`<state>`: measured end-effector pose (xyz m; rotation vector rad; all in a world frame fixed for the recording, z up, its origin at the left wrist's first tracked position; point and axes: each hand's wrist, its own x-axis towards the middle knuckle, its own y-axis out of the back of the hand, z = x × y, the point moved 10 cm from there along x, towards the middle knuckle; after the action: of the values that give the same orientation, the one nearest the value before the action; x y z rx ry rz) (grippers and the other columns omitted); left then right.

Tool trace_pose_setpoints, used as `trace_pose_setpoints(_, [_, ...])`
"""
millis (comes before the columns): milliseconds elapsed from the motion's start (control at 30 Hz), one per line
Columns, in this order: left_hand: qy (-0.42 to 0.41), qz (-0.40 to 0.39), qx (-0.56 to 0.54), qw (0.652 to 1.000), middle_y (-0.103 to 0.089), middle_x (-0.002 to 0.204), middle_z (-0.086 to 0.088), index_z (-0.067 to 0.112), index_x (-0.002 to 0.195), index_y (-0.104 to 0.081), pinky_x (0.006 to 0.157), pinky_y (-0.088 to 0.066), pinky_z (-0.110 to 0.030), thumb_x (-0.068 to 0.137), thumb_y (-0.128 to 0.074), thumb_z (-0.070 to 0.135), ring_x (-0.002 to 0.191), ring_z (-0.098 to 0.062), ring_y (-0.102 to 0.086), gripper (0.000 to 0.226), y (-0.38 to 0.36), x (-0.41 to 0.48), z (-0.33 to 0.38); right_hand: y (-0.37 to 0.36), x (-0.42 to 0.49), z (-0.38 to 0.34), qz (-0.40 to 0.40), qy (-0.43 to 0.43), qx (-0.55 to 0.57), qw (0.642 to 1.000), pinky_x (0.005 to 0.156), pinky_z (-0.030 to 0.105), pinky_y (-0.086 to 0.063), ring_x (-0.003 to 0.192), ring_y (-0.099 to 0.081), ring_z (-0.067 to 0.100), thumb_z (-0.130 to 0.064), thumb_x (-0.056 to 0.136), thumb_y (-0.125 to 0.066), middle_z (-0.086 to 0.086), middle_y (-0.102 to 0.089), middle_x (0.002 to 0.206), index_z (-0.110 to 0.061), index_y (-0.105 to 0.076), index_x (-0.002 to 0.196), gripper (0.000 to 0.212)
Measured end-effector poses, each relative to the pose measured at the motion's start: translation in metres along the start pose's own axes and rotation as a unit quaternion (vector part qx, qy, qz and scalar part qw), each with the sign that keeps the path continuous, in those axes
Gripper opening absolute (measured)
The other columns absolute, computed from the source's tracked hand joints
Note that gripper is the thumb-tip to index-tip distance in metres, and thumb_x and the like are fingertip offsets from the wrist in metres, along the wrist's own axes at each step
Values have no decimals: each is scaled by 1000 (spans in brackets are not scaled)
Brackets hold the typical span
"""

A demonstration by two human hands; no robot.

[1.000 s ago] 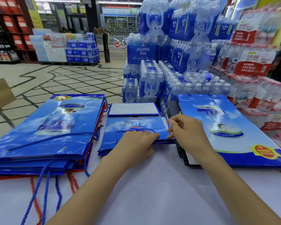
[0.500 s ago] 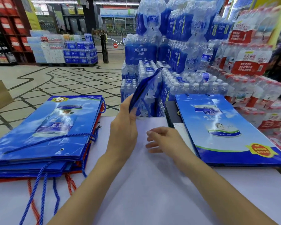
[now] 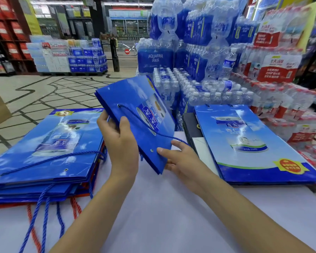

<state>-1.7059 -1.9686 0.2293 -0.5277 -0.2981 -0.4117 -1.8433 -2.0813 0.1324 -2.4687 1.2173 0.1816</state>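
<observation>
- While one blue bag (image 3: 135,99) hangs tilted above the bench (image 3: 153,216), two flat stacks of bags lie on it, a left stack (image 3: 44,143) and a right stack (image 3: 254,143), with the held bag between them.
- Its left edge sits clasped in the left grip (image 3: 122,147), thumb on the face, fingers behind.
- At the lower corner the right grip (image 3: 182,159), half curled, seems to pinch it, thumb by the eyelet (image 3: 151,150).
- Behind the bench crowd water packs (image 3: 155,57).
</observation>
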Motion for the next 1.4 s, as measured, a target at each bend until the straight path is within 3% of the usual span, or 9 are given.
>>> trace_pose_setpoints(100, [8,27,71,997,-62,94,6,21,111,-45,69,-51,-27,91,-55,13,73,-7,-59,25,13,11,3,15,-1,-21,37,46,-12,998,59,22,-55,73,-70,12,1,87,-67,-2,-69,99,-15,-49,131,51])
trace_pose_setpoints(267, [83,-44,236,967,-67,70,1,20,90,-53,47,-51,-32,91,-59,31,49,-18,-67,13,9,18,-12,58,1,-50,158,98,-202,962,95,37,-49,108,-57,18,-13,87,-61,-1,-54,134,-21,-54,137,51])
trace_pose_setpoints(500, [36,-57,544,836,-52,129,-11,12,132,-43,94,-43,-46,85,-58,51,114,-34,-51,63,18,23,-6,55,3,-52,160,123,-327,923,54,20,-37,67,-48,10,-7,94,-46,0,-56,108,-22,-62,130,42])
trace_pose_setpoints(633, [-67,-127,571,808,-60,123,-9,15,127,-54,95,-44,-45,87,-61,34,115,-32,-52,45,-2,18,-5,47,1,-47,129,124,-395,901,45,14,-33,65,-49,7,2,89,-41,-1,-56,129,-19,-62,129,50])
trace_pose_setpoints(833, [-23,-337,573,747,-61,124,-2,20,125,-57,97,-44,-39,93,-56,38,118,-23,-52,37,-38,-22,-66,23,-5,-45,65,126,-532,835,83,15,-33,129,-44,20,6,87,-43,0,-46,146,-19,-60,132,54])
trace_pose_setpoints(933, [-51,-363,642,673,-58,123,-5,19,128,-53,96,-41,-38,95,-53,42,117,-26,-48,40,-39,-25,-84,21,-7,-42,35,115,-566,815,86,16,-31,128,-45,19,2,89,-45,-2,-43,149,-25,-60,131,53])
trace_pose_setpoints(1167, [-53,-326,669,666,-61,106,-9,15,99,-62,82,-46,-38,89,-49,24,101,-30,-56,19,-26,-13,-73,1,-13,-35,41,176,-740,648,87,32,-47,108,-54,26,-26,94,-53,0,-63,120,-23,-64,119,27])
trace_pose_setpoints(1333, [-33,-305,795,523,-52,121,-9,18,117,-53,90,-40,-38,87,-55,31,114,-30,-49,33,-1,-6,-58,3,-10,-41,58,209,-729,649,101,36,-39,122,-46,22,-43,91,-61,0,-48,133,-19,-50,130,47])
trace_pose_setpoints(1400, [-60,-343,771,532,-47,129,-8,19,124,-47,93,-39,-39,86,-56,22,119,-30,-44,40,-13,-13,-61,6,-6,-37,58,187,-746,637,102,36,-37,122,-48,25,-45,94,-56,1,-52,133,-17,-49,133,49])
